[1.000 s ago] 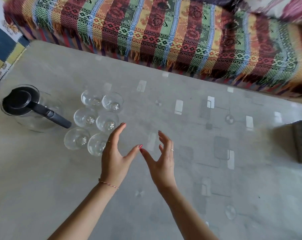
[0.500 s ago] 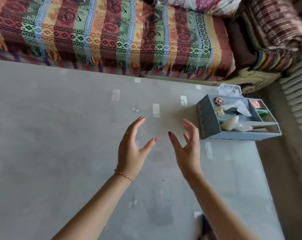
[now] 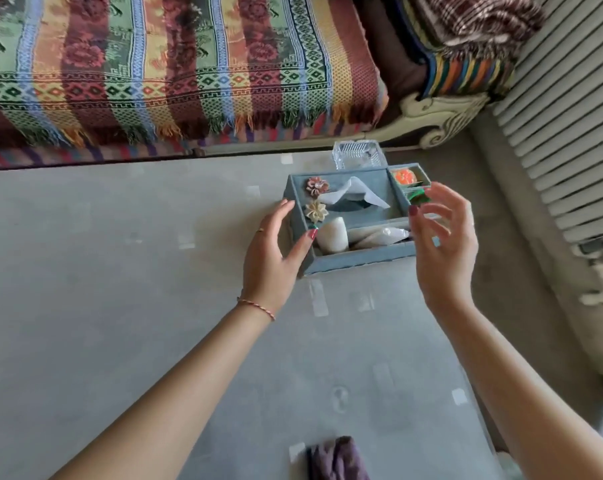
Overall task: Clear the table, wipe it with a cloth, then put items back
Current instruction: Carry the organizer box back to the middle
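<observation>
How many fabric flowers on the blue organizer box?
2. Both sit on the left end of the blue organizer box: a reddish-brown flower toward the far side, and a cream flower just nearer. The hands could hide others.

Striped woven throw [image 3: 175, 71] over sofa – ribbed panel [image 3: 570, 133] right

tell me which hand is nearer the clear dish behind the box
Right. The right hand hovers over the box's right end, nearer the clear dish just past the far edge. The left hand touches the box's left side, farther off.
</observation>
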